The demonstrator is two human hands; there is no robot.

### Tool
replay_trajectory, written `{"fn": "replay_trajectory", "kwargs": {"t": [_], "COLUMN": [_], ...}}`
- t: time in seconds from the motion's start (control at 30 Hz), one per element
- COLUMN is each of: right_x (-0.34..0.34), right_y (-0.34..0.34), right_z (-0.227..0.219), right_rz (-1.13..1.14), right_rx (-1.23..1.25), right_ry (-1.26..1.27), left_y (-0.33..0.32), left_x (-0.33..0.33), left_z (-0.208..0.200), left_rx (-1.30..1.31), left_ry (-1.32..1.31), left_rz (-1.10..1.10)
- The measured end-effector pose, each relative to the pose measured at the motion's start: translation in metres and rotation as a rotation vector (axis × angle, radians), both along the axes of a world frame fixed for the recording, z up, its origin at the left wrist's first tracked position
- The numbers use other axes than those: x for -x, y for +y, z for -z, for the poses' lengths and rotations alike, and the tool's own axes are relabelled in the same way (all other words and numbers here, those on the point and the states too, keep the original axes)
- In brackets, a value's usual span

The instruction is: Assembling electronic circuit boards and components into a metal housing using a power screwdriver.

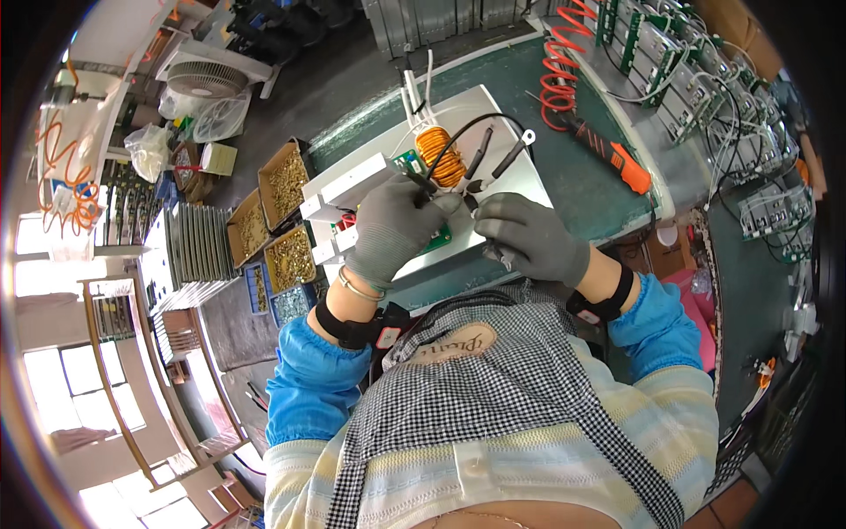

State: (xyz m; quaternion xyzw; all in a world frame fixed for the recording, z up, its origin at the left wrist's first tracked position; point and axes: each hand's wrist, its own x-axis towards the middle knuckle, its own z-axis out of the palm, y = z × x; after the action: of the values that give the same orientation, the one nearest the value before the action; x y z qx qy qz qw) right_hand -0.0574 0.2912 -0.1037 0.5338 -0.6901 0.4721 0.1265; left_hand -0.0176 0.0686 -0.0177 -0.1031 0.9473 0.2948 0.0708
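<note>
Fingers (421,196) of the left hand (392,231) are closed on a dark lead beside the orange coil (440,155). Fingers of the right hand (527,236) are curled shut near the black wire (476,122); whether anything is gripped cannot be told. The coil is mounted on a small green board (409,160), which is placed on a white block (493,110) on the green worktop (582,189). An orange screwdriver (617,159) is laid to the right, and boxes of brass parts (289,185) are set to the left.
</note>
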Motion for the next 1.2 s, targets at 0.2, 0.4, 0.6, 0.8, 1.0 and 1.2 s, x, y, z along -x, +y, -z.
{"fn": "replay_trajectory", "kwargs": {"t": [0.2,0.4,0.6,0.8,1.0,1.2], "right_x": [-0.014,-0.016,-0.026,-0.023,-0.028,-0.030], "right_y": [-0.029,-0.061,-0.068,-0.065,-0.076,-0.076], "right_z": [0.021,0.023,0.019,0.025,0.026,0.023], "right_rz": [0.142,0.329,0.447,0.433,0.527,0.550], "right_rx": [-0.121,-0.099,-0.088,0.014,0.030,0.046], "right_ry": [0.172,-0.042,-0.188,0.007,-0.415,-0.318], "left_y": [-0.004,-0.035,-0.054,-0.045,-0.043,-0.051], "left_x": [0.001,-0.008,-0.014,0.006,0.021,0.021], "left_z": [0.003,-0.005,-0.021,-0.031,-0.026,-0.011], "left_rx": [-0.110,-0.290,-0.106,-0.183,-0.179,-1.026], "left_ry": [-0.057,0.130,0.205,0.146,0.083,-0.164], "left_rz": [0.000,0.401,0.822,0.639,0.701,0.379]}}
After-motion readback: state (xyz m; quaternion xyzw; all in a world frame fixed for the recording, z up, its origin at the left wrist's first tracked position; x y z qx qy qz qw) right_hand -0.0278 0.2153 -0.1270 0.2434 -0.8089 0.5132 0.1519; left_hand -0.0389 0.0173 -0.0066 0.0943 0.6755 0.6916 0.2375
